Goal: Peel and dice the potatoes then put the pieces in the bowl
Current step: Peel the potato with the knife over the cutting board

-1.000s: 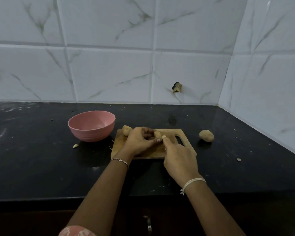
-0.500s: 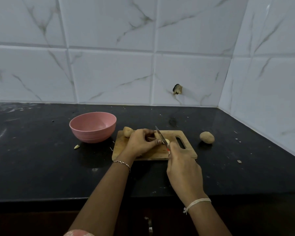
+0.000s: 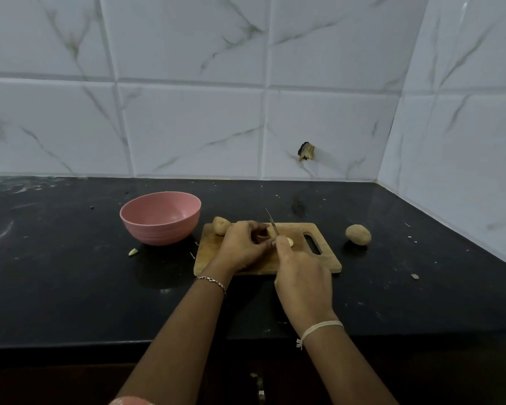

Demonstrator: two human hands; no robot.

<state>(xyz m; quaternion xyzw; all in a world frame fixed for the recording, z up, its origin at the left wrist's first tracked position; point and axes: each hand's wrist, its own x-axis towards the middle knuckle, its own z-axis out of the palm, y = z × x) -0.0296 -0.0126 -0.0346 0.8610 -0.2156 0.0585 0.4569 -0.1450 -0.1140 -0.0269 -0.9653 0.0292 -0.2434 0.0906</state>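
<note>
We look through one wide-angle camera worn on the head. It faces forward and tilts down over the black counter [image 3: 70, 287] toward the tiled wall [image 3: 187, 127], whose corner lies to our right. Both forearms reach up from the bottom edge, so the left hand [image 3: 241, 248] and right hand [image 3: 303, 283] sit close below us over the cutting board [image 3: 208, 254] at mid-frame. The bowl [image 3: 158, 232] lies just left of it.

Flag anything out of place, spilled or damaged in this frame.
A pale potato scrap lies on the counter just in front of the bowl, off the board. A wall tile behind has a broken hole. Crumbs dot the counter's right side.
</note>
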